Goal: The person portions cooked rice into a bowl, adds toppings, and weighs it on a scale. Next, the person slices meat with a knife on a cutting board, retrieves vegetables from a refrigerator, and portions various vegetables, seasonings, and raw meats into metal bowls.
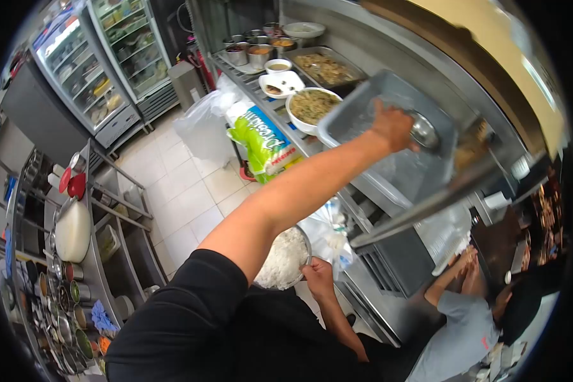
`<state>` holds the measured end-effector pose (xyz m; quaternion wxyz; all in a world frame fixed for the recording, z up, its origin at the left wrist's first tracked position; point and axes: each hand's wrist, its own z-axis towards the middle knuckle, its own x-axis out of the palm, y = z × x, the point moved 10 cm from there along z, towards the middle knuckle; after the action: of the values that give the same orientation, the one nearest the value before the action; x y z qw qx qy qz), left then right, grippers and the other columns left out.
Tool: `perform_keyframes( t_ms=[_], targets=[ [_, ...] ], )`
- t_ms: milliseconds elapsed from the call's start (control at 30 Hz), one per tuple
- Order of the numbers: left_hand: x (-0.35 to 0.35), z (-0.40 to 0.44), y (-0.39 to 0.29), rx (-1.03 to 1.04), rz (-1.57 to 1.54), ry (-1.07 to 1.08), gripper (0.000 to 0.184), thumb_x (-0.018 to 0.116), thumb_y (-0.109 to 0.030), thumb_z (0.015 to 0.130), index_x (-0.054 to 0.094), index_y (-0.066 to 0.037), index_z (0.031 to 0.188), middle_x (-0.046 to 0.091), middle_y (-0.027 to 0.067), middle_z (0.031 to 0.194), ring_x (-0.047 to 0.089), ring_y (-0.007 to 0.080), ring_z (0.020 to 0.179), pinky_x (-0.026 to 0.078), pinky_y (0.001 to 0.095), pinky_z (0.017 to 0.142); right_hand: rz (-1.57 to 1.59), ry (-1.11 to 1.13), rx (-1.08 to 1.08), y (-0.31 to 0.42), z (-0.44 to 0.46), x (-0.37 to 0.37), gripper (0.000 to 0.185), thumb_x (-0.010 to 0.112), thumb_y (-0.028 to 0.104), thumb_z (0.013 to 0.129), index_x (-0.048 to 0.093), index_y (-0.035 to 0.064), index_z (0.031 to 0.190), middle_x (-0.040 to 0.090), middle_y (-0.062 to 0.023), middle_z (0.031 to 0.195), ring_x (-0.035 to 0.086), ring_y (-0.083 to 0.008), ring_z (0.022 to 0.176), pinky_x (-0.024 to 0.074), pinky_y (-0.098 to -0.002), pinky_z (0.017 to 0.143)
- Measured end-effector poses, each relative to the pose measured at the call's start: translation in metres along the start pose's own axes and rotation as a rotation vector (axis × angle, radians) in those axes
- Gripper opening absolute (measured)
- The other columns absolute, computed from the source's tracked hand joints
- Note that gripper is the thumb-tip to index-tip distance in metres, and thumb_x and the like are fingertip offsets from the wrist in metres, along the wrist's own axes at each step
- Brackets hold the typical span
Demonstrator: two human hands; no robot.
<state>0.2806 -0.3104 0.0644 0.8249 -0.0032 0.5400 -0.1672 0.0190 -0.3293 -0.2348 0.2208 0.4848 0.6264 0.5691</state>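
Observation:
My left hand (pixel 395 127) reaches across to a grey plastic tub (pixel 345 119), its fingers curled against a small rounded steel bowl (pixel 424 130); its grip is partly hidden. Clear material, perhaps plastic or water, shows inside the tub. Close to my body, my right hand (pixel 318 275) is closed on the rim of a round metal bowl (pixel 309 249). White rice (pixel 285 258) fills that bowl, and my left arm covers part of it.
Beside the tub, the steel counter holds a white bowl of chopped food (pixel 312 105), a tray (pixel 328 66) and several metal pots (pixel 259 56). A green-and-white bag (pixel 261 137) stands below. At lower right, a co-worker (pixel 458 331) works. Shelving (pixel 124 254) and fridges (pixel 86 70) lie left.

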Motion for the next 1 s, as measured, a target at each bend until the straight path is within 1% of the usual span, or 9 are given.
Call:
perform_keyframes(
  t_ms=[267,400,467,533,567,633,700,867,1000],
  targets=[
    [-0.064,-0.075,0.083,0.504,-0.486,-0.022,0.063,0.063,-0.007,0.065,0.052,-0.022,0.125,0.050,0.0221,0.122,0.056,0.0343,0.102,0.048,0.0400,0.082,-0.091,0.074,-0.059,-0.021,0.137,0.096,0.012,0.051,0.000,0.076,0.055,0.0026,0.065,0.054,0.0006,0.061,0.045,-0.0055,0.050,0.0376,-0.0215,0.046],
    [-0.194,-0.205,0.249,0.318,-0.552,-0.412,0.035,0.061,-0.010,0.067,0.062,-0.005,0.101,0.059,0.0144,0.067,0.059,0.0319,0.082,0.045,0.0442,0.075,-0.082,0.169,-0.143,-0.020,0.220,0.219,0.014,0.051,0.000,0.076,0.052,0.0056,0.063,0.051,0.0023,0.060,0.042,-0.0044,0.049,0.0328,-0.0203,0.045],
    [-0.217,-0.302,0.388,0.005,-0.576,-0.667,0.030,0.065,-0.014,0.073,0.063,-0.005,0.102,0.063,0.0152,0.086,0.059,0.0314,0.083,0.043,0.0400,0.081,-0.139,0.218,-0.114,-0.018,0.252,0.287,0.013,0.051,0.001,0.075,0.052,0.0061,0.064,0.051,0.0027,0.060,0.042,-0.0042,0.050,0.0334,-0.0194,0.046],
    [-0.224,-0.432,0.536,-0.573,-0.376,-0.744,0.032,0.065,-0.018,0.078,0.062,-0.003,0.106,0.063,0.0164,0.099,0.059,0.0304,0.092,0.045,0.0379,0.085,-0.171,0.314,-0.079,-0.022,0.284,0.377,0.013,0.050,0.004,0.078,0.051,0.0082,0.066,0.052,0.0034,0.064,0.043,-0.0041,0.051,0.0348,-0.0194,0.045],
    [-0.212,-0.505,0.597,-0.832,-0.330,-0.697,0.035,0.063,-0.020,0.081,0.059,-0.001,0.110,0.061,0.0183,0.105,0.059,0.0301,0.098,0.045,0.0372,0.086,-0.195,0.362,-0.064,-0.024,0.299,0.423,0.012,0.050,0.005,0.079,0.051,0.0088,0.067,0.052,0.0037,0.066,0.043,-0.0039,0.052,0.0351,-0.0193,0.045],
    [-0.191,-0.620,0.658,-1.153,-0.271,-0.483,0.038,0.053,-0.025,0.089,0.054,0.002,0.116,0.062,0.0173,0.103,0.061,0.0265,0.086,0.049,0.0354,0.078,-0.244,0.486,-0.041,-0.035,0.328,0.513,0.012,0.051,0.006,0.079,0.051,0.0074,0.067,0.052,0.0025,0.065,0.045,-0.0049,0.052,0.0371,-0.0202,0.046],
    [-0.187,-0.679,0.671,-1.441,-0.939,-0.508,0.035,0.050,-0.025,0.091,0.056,0.001,0.114,0.063,0.0116,0.097,0.060,0.0178,0.075,0.051,0.0311,0.065,-0.275,0.645,-0.018,-0.051,0.348,0.608,0.012,0.052,0.007,0.079,0.052,0.0060,0.067,0.053,0.0013,0.065,0.046,-0.0059,0.053,0.0391,-0.0210,0.047],
    [-0.281,-0.814,0.737,-1.495,-0.765,-1.070,0.027,0.051,-0.015,0.089,0.057,0.001,0.110,0.063,0.0059,0.083,0.058,0.0122,0.061,0.049,0.0245,0.050,-0.355,1.100,0.024,-0.105,0.356,0.863,0.014,0.056,0.010,0.080,0.053,0.0026,0.068,0.054,-0.0016,0.063,0.051,-0.0084,0.054,0.0442,-0.0232,0.049],
    [-0.341,-0.924,0.787,-1.637,-0.516,-1.290,0.025,0.051,-0.011,0.087,0.057,0.004,0.106,0.063,0.0071,0.080,0.058,0.0119,0.059,0.050,0.0238,0.049,-0.461,1.476,0.092,-0.181,0.344,1.063,0.013,0.055,0.012,0.083,0.058,-0.0006,0.082,0.060,-0.0061,0.074,0.059,-0.0132,0.064,0.0518,-0.0275,0.057]
  ],
)
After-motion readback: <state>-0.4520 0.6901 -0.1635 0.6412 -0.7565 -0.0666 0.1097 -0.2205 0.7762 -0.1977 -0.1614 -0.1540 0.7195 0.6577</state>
